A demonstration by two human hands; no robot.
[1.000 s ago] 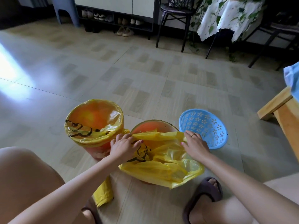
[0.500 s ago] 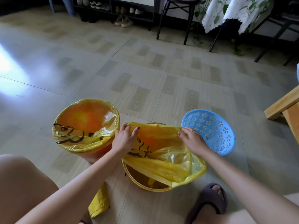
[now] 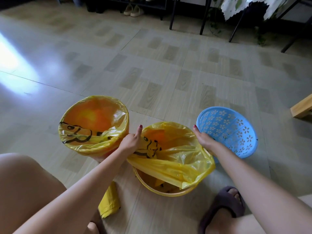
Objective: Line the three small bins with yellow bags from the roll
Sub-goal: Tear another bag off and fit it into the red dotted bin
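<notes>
Three small bins stand on the floor. The left bin [image 3: 94, 144] wears a yellow bag folded over its whole rim. Over the middle bin [image 3: 168, 193] a yellow bag [image 3: 179, 159] is stretched across the far rim, while the near rim is bare. My left hand [image 3: 131, 141] grips the bag's left edge, thumb up. At the bag's right edge my right hand [image 3: 203, 138] holds it, fingers hidden behind the plastic. The blue perforated bin [image 3: 233, 130] on the right has no bag. The yellow bag roll [image 3: 109, 201] lies on the floor by my left leg.
My knees and a dark slipper [image 3: 222, 206] frame the near floor. A wooden furniture corner [image 3: 302, 107] juts in at the right. Chair legs [image 3: 202, 16], a shoe rack with shoes [image 3: 133, 9] and a cloth-draped table [image 3: 249, 7] stand at the far wall.
Both hands moved apart, spreading the bag's mouth wider over the middle bin's far rim. The camera tilted down and closer.
</notes>
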